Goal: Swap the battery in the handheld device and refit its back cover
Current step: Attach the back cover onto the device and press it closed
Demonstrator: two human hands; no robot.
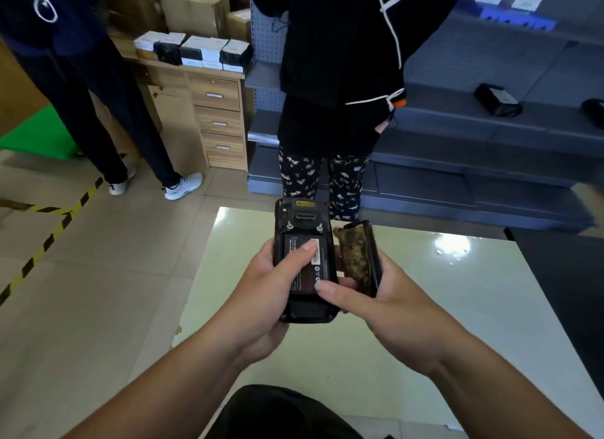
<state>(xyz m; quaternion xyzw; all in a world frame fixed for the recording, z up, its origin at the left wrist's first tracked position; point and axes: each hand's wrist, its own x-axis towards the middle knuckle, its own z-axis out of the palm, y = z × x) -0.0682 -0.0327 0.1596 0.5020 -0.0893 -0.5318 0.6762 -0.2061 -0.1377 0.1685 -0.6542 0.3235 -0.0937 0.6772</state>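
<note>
The black handheld device lies back side up over the table, its cover off. A black battery with small print and a red label sits in the open bay. My left hand grips the device from the left, its thumb pressing on the battery. My right hand holds the back cover on edge beside the device, its worn brownish inside facing me. The right thumb touches the battery's lower right corner.
A pale glossy table lies under my hands. A person in dark clothes stands just beyond its far edge, another person at left. Grey shelving holds a black battery pack. A wooden drawer unit carries boxes.
</note>
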